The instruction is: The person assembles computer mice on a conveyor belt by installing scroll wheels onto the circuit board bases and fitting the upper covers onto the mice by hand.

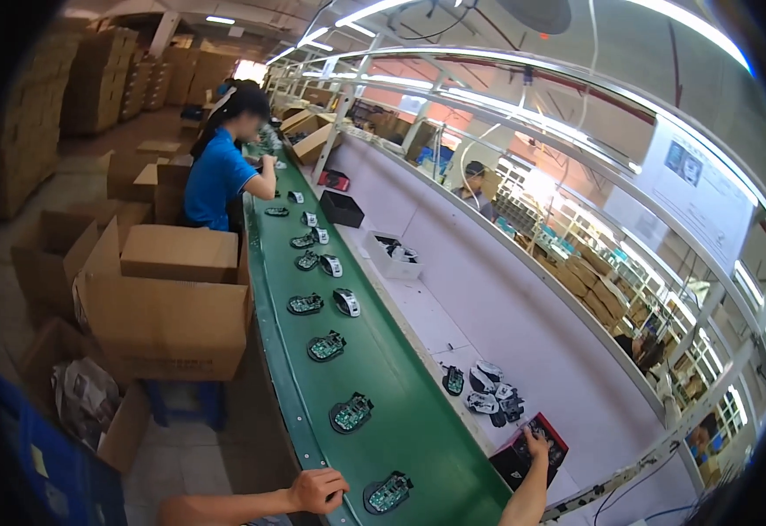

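Well, biggest exposure is the green belt (409, 377): if it's running (can't tell from here), the bases could ride past while attention is on the right side. Next, the dark red-edged box (510, 462) on the ledge (431, 323) at the right; it sits tilted, so a sideways push could tip it or shove it into the loose pile of mouse shells (485, 380) just beyond, scuffing them or mixing parts. Smallest: the nearest mouse base (388, 493), green board face up and exposed on the belt; a careless knuckle or sleeve could snag components.

Fingers: right hand (536, 444) has them part-bent over the box's upper side, touching it; can't tell if they grip its wall or something inside. Left hand (319, 490) is curled into a loose fist at the belt's left edge, nothing visible in it, apart from the nearest base.
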Tool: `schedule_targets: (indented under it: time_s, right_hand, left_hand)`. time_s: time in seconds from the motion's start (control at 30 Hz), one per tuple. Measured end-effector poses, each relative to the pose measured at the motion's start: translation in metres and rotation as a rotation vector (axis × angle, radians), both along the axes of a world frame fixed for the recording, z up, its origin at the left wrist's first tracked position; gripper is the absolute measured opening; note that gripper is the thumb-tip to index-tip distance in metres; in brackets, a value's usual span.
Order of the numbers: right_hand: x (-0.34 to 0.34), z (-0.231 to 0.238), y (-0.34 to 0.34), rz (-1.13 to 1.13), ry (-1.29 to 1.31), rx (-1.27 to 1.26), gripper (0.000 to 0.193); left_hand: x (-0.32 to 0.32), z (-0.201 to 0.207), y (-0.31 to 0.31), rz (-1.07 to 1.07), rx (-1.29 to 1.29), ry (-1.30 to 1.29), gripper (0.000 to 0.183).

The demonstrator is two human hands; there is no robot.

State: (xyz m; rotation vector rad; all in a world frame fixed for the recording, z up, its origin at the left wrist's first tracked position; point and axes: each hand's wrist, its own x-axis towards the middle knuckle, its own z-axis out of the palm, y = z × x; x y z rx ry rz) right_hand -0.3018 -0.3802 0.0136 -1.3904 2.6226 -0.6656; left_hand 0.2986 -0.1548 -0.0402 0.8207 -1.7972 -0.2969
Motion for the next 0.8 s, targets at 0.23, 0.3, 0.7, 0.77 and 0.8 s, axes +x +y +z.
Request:
schedule_targets:
  time_s: [0.23,0.3,0.7,0.77,0.8]
  right_hand:
    - [-0.017,-0.012,0.021,0.257,0.036,-0.228,0.045]
    - [-0.021,-0.016,0.026,0.236,-0.004,-0.252,0.039]
    - [-0.024,0.009,0.055,-0.188,-0.959,-0.616,0.025]
    - [-0.029,0.011,0.064,-0.249,-1.129,-0.66,0.021]
    - [-0.034,0.011,0.071,-0.191,-1.295,-0.8,0.018]
  left_hand:
    - [-0.003,0.008,-0.01,-0.042,-0.067,-0.043,0.011]
    - [-0.004,0.005,-0.012,-0.044,-0.063,-0.04,0.011]
    - [-0.001,0.008,-0.002,-0.049,-0.049,-0.01,0.01]
    - [0.001,0.008,0.002,-0.049,-0.039,-0.014,0.01]
    - [0.002,0.007,0.002,-0.046,-0.045,-0.014,0.01]
